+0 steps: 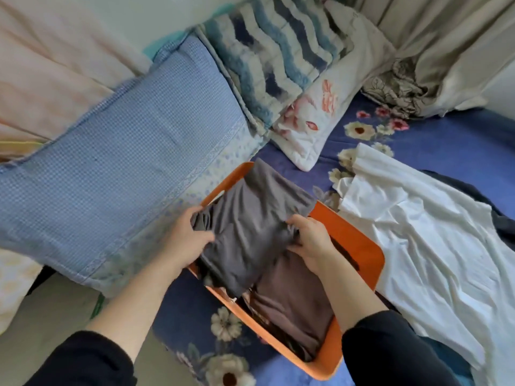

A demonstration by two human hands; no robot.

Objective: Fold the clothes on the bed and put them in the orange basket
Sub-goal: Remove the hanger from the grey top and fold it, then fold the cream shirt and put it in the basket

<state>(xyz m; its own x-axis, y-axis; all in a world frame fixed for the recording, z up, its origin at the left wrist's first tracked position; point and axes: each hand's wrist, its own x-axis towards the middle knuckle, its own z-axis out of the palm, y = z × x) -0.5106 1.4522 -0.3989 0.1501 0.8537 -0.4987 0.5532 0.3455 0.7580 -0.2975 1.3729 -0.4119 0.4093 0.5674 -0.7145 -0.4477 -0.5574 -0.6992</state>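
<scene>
Grey garment (250,232), folded into a rough rectangle, lies across the far half of the orange basket (370,254), its far end draped over the far rim. From my remote seat I see both hands on it through the head camera. The left hand (186,240) grips the garment's left edge, thumb lying on top and fingers curled round the cloth. The right hand (312,240) grips the right edge, fingers bunched into the fabric (creases gather where they pinch). Black sleeves (83,360) cover both arms at the near edge of the view.

The basket rests on the bed (459,140), whose sheet is dark blue with cream and pink flowers. It sits near the middle of the scene, between a blue checked pillow (125,162) on the left and a white garment (432,246) spread out on the right. In the near half of the basket I see a folded brown garment (292,310), partly under the grey one's near edge.

A dark cloth (501,224) shows from under the white garment at the far right; I cannot tell what it is. At the far side a cushion with wavy blue and white stripes (273,59) leans against a white pillow with an orange print (320,107). Right of these lie a crumpled patterned cloth (395,87) and a beige curtain (446,37).
</scene>
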